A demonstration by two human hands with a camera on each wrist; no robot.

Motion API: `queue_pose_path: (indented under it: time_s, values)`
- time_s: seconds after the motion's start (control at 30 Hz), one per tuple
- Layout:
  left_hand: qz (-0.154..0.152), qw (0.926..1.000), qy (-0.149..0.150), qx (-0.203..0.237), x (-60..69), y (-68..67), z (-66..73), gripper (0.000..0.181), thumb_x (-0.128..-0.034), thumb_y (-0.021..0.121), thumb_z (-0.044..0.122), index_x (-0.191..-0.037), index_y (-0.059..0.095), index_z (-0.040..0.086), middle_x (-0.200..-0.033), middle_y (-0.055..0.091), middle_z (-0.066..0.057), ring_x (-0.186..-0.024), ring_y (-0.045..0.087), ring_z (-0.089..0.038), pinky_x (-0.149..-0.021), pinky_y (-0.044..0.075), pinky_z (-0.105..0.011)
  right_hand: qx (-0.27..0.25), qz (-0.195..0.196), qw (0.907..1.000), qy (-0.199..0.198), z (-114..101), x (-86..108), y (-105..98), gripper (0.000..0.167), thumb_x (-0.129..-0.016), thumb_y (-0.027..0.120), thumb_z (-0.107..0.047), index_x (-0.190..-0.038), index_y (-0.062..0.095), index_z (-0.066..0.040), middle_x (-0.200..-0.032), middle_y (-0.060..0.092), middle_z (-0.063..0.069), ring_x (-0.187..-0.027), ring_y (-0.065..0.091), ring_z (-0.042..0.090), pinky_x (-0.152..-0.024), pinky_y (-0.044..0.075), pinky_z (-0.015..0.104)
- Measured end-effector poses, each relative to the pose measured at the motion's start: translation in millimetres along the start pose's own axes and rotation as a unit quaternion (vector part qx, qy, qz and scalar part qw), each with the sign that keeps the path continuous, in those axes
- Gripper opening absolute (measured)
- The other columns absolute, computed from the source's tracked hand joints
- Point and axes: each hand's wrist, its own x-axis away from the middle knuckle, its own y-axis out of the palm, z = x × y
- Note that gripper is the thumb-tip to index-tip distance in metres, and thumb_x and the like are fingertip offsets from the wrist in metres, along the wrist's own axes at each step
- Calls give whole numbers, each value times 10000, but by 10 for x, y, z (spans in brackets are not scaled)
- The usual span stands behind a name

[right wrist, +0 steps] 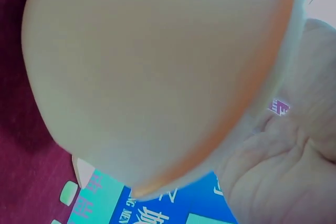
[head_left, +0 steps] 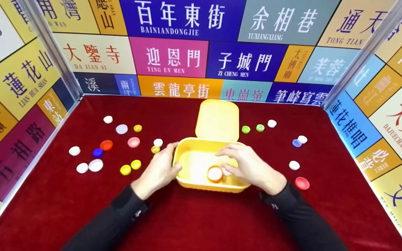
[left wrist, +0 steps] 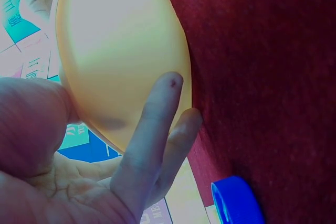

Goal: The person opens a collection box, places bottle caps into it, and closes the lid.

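Note:
A yellow plastic box point(head_left: 204, 187) stands uncovered in the middle, its yellow lid point(head_left: 217, 118) lying flat behind it. My left hand point(head_left: 159, 167) grips the box's left side, thumb over the rim and fingers along the outer wall, as the left wrist view shows. My right hand point(head_left: 251, 165) reaches over the right rim, thumb and fingers spread apart inside. By its thumb lie an orange-rimmed white cap point(head_left: 215, 173) and a partly covered white cap point(head_left: 226, 169). In the right wrist view the box wall point(right wrist: 147, 77) hides the fingertips.
Several loose bottle caps lie left of the box, among them a red cap point(head_left: 106, 145), a blue cap point(head_left: 97, 152) and a yellow cap point(head_left: 125, 169). To the right are a green cap point(head_left: 245, 129) and a pink-red cap point(head_left: 302, 183). Printed panels point(head_left: 169, 57) wall the red cloth point(head_left: 201, 223).

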Motion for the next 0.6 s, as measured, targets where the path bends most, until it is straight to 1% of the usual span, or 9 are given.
queue_pose_path:
  time_s: [0.13, 0.27, 0.43, 0.5, 0.6]
  values:
    - [-13, 10000, -13, 8, 5, -6, 3, 660, -1021, 758, 4, -1649, 557, -6, -1557, 732, -244, -1371, 756, -405, -1217, 617, -555, -171, 298, 9994, 91, 58, 2, -70, 314, -991, 910, -52, -1298, 845, -33, -1248, 844, 130, -1151, 804, 322, -1030, 704, 526]
    - [-37, 10000, -26, 8, 5, -7, 4, 658, -1028, 754, 5, -1654, 554, -5, -1560, 731, -242, -1374, 755, -403, -1222, 615, -552, -350, 531, 9973, 362, 122, 21, -174, 326, -1004, 902, -55, -1326, 848, -51, -1276, 845, 115, -1152, 811, 305, -1025, 713, 519]
    - [-39, 10000, -38, -6, 2, -7, -1, 672, -1024, 758, 9, -1661, 546, -11, -1573, 722, -250, -1383, 752, -413, -1231, 609, -557, -263, 814, 9942, 649, 258, 56, -309, 329, -1009, 901, -69, -1331, 843, -26, -1278, 843, 150, -1135, 807, 333, -977, 722, 521]
    - [-35, 10000, -25, -25, -1, -6, -3, 674, -1021, 758, 6, -1659, 544, -18, -1577, 718, -254, -1388, 750, -415, -1232, 607, -561, -213, 917, 9925, 784, 336, 76, -363, 338, -1003, 907, -64, -1335, 847, -34, -1291, 843, 160, -1158, 809, 340, -973, 724, 528]
    - [-79, 9999, -61, -15, 0, -10, 2, 683, -1025, 762, 12, -1669, 535, -14, -1589, 711, -249, -1395, 748, -410, -1240, 603, -556, -200, 990, 9888, 1098, 463, 132, -450, 351, -1000, 908, -58, -1346, 850, -58, -1335, 846, 148, -1224, 813, 340, -990, 719, 556]
